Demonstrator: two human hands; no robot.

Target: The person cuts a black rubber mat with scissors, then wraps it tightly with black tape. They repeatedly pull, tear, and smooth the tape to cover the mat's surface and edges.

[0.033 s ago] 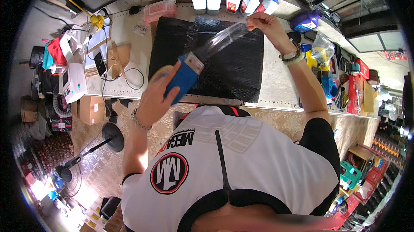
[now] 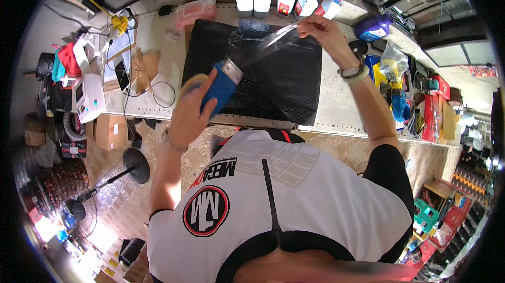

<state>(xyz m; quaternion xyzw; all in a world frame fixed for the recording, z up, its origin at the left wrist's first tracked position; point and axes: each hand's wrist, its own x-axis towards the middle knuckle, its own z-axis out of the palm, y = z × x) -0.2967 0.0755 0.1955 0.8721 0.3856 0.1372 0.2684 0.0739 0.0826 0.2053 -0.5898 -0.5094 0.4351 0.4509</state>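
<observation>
A blue tape dispenser (image 2: 221, 86) with a roll of tape is gripped in my left hand (image 2: 190, 117), over the near left part of a black bubble-wrapped package (image 2: 286, 80). From its metal front a strip of clear tape (image 2: 273, 38) runs up and right. My right hand (image 2: 323, 33) pinches the free end of that strip above the package's far right corner. The strip hangs above the wrap, bowed and partly twisted. The package lies flat on the table, with a shiny band across its far middle.
White bottles (image 2: 262, 0) with red caps line the table's back edge. A pink packet (image 2: 195, 12) lies at the back left. On the left are a white label printer (image 2: 90, 98), a phone (image 2: 122, 76) and cables. A purple jug (image 2: 373, 27) stands at the right.
The dispenser in my left hand has shifted slightly up and left. My right hand has moved a little left, and the tape between them looks narrower and more bowed.
</observation>
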